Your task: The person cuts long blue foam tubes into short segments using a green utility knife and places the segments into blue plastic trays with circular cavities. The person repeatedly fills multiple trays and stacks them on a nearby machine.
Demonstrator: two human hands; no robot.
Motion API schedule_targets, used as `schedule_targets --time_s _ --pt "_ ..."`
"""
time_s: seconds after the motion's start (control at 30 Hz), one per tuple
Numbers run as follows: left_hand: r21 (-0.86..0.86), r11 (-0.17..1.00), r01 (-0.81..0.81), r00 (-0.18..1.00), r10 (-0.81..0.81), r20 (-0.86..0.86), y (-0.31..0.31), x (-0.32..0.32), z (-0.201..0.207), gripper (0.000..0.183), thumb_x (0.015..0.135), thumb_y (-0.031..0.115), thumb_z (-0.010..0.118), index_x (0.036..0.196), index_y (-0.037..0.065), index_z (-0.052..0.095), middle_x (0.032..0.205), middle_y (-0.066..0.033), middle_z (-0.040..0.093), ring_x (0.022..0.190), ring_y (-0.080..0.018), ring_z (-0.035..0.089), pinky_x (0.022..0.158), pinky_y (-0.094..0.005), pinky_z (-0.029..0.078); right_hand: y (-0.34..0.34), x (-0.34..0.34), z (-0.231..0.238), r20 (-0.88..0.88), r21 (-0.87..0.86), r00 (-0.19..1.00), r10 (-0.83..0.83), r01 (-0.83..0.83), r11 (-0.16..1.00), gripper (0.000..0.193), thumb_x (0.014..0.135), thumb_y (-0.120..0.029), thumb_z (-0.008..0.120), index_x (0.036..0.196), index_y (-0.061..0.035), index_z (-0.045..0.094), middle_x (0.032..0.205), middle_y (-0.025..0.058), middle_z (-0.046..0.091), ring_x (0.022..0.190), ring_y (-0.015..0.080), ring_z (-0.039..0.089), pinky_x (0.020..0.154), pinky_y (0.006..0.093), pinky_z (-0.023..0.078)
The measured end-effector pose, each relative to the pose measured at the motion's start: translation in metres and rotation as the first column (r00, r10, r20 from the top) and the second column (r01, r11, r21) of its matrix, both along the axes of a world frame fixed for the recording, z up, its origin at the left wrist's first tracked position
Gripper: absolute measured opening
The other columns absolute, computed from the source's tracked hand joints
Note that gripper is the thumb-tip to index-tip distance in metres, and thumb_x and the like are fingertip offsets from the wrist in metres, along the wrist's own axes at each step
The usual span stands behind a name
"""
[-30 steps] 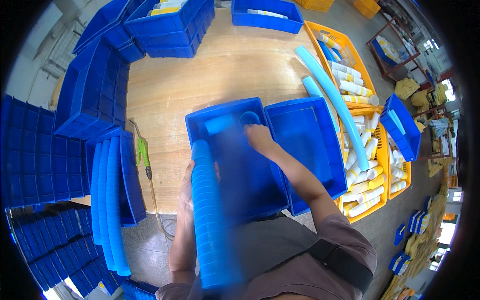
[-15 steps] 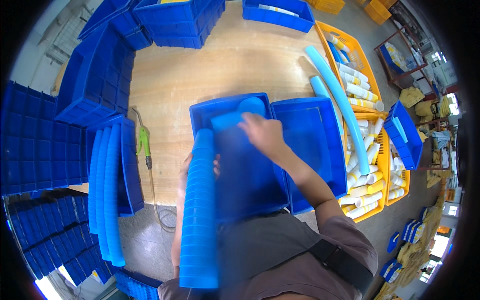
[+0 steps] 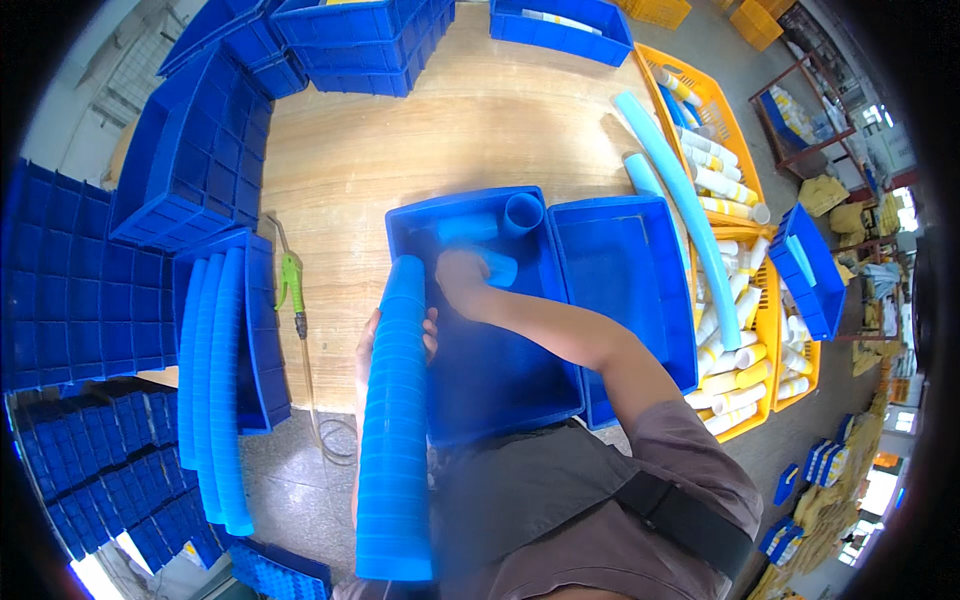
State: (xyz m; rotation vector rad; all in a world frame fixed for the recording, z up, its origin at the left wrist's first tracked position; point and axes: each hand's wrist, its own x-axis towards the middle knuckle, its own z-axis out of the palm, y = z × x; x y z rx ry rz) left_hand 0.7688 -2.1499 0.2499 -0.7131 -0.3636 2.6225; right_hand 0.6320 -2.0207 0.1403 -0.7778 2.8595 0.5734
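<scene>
short brownish sleeve – dark grey apron – broad black strap

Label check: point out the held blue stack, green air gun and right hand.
Blue stack (image 3: 395, 420), head view: middle of its side.
Green air gun (image 3: 290, 283), head view: green body.
Right hand (image 3: 465, 283), head view: middle of the hand.

Cups in left bin; right bin beside it; air gun left on table; tubes in baskets, right.

Grey floor, pale wooden table
</scene>
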Motion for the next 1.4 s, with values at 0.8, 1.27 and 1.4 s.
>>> schedule_targets --time_s 0.8,1.27,1.4 --pt "-0.120 0.992 -0.039 0.999 0.042 0.019 0.003 -0.088 -0.022 0.076 0.099 0.040 0.055 0.148 -0.006 0.020 0.137 -0.0354 0.039 0.105 -0.0383 0.059 0.082 -0.0431 0.058 0.071 -0.005 0.044 0.200 -0.620 0.980 -0.013 0.136 0.772 0.048 0.090 -0.025 0.065 0.132 -0.0074 0.049 0.081 0.0190 0.070 0.070 0.0347 0.069 0.057 0.0436 0.053" --pt "-0.126 0.990 0.059 0.984 -0.036 0.174 0.023 0.005 0.001 0.086 0.085 0.034 0.074 0.144 -0.007 0.026 0.131 -0.0286 0.046 0.109 -0.0373 0.057 0.091 -0.0467 0.056 0.098 -0.012 0.029 0.040 -0.920 0.988 -0.147 0.094 0.382 0.059 0.091 -0.018 0.064 0.144 -0.0075 0.041 0.117 0.0213 0.065 0.091 0.0374 0.068 0.077 0.0437 0.055" --pt "-0.030 0.997 0.066 0.984 -0.060 0.170 0.031 0.006 -0.008 0.087 0.086 0.037 0.074 0.142 -0.010 0.028 0.128 -0.0274 0.047 0.109 -0.0363 0.057 0.091 -0.0458 0.056 0.095 0.045 0.058 0.533 -0.839 0.842 -0.081 0.514 -0.182 0.063 0.093 -0.024 0.067 0.145 -0.0022 0.039 0.141 0.0189 0.051 0.108 0.0317 0.063 0.094 0.0431 0.050"
